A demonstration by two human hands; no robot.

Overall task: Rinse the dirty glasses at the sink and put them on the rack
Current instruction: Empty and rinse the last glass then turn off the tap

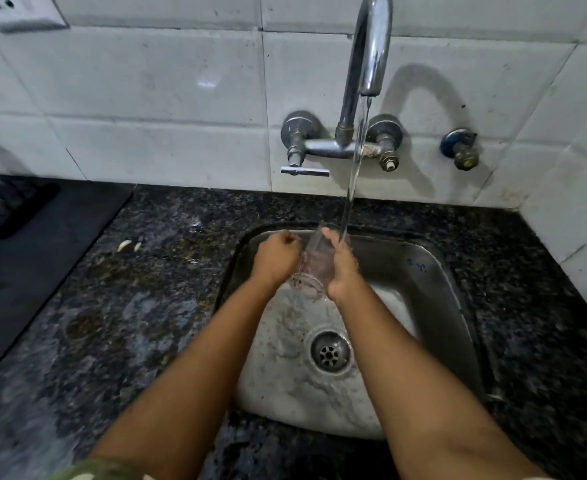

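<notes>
A clear drinking glass (314,261) is held tilted over the steel sink (434,271), its mouth toward me and low. My right hand (342,268) wraps its right side. My left hand (276,259) is curled against its left side, fingers hidden behind it. Water runs from the chrome tap (370,53) in a stream (352,174) that lands on my right hand and the glass's far end, then spills out of the glass into the basin.
The drain (330,351) lies below my hands. Dark speckled granite counter (139,306) surrounds the sink, wet and with small scraps (129,244). A black mat and dark rack (11,209) sit at the far left. White tiled wall behind; tap lever (304,170).
</notes>
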